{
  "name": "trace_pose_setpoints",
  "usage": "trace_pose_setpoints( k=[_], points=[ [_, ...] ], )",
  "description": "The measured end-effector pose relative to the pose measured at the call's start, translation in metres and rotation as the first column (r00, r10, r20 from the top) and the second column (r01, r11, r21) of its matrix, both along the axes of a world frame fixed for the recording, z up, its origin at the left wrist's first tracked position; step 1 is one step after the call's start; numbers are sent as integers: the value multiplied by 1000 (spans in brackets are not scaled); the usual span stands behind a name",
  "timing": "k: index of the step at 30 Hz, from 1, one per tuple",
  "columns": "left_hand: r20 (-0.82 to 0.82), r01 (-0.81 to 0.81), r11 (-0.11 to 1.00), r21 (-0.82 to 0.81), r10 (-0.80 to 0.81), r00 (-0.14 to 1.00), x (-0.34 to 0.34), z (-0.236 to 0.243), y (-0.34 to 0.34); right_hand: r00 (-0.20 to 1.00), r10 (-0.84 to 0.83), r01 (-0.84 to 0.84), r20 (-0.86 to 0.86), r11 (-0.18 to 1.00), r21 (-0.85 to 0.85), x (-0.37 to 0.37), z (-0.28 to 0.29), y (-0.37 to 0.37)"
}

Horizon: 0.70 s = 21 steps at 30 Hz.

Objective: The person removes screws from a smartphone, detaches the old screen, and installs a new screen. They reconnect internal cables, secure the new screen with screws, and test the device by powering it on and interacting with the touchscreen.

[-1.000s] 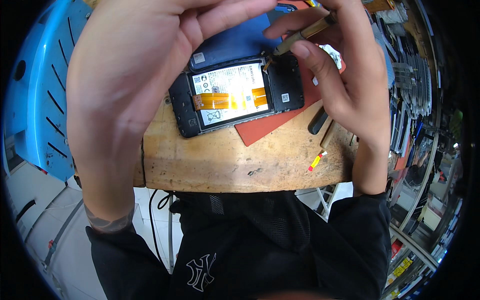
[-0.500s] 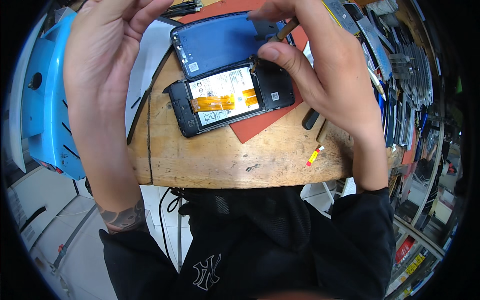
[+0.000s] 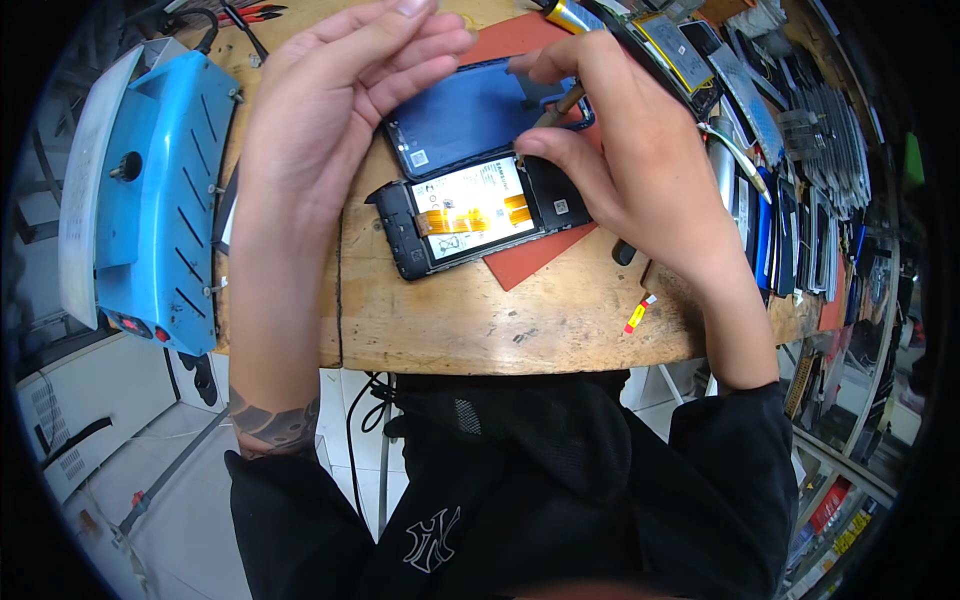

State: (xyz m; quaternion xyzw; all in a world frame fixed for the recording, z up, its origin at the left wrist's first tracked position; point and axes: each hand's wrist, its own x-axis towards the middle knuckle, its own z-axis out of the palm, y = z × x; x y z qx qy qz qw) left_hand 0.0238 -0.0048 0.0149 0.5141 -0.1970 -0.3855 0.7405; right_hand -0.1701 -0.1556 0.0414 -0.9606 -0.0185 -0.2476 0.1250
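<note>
An opened phone [image 3: 402,235] lies on the wooden bench with its white battery [image 3: 480,185] and orange flex cables [image 3: 455,219] exposed. Touching its far edge is a blue back cover [image 3: 460,115], inner side up. My right hand [image 3: 640,150] is closed on a slim tool with a brownish handle [image 3: 570,98], held over the cover and the phone's right half. The tool's exact kind and its tip are hard to make out. Left of the cover, my left hand [image 3: 335,110] hovers with its fingers loosely stretched and apart, nothing visible in it.
A reddish mat [image 3: 535,262] lies partly under the phone. At the left stands a blue box-shaped device [image 3: 175,210] with slots. Stacked phone parts [image 3: 800,200] crowd the right side. A small yellow-red label [image 3: 637,315] lies near the bench's front edge [image 3: 500,368].
My left hand has come right and lower in view, toward the cover. The whole view has shifted, showing more of the blue device. My right hand still grips the tool over the phone.
</note>
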Motion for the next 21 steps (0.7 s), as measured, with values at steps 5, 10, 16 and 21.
trace_pose_setpoints(
  k=[5, 10, 16, 21],
  points=[
    [85, 98, 995, -3, -98, 992, -14, 2, -5, 1000, -30, 27, 7, 948, 317, -3, -10, 3],
    [-29, 147, 985, -88, -150, 988, -31, 4, -8, 947, -139, -142, 289, 625, 767, -10, -3, 4],
    [-141, 360, 897, -255, -403, 904, -32, -1, -9, 897, -27, -290, 440, 716, 635, -13, 6, 3],
    [-98, 397, 888, -233, -428, 899, -31, -2, -7, 899, -6, -278, 438, 765, 581, -18, 0, 0]
  ],
)
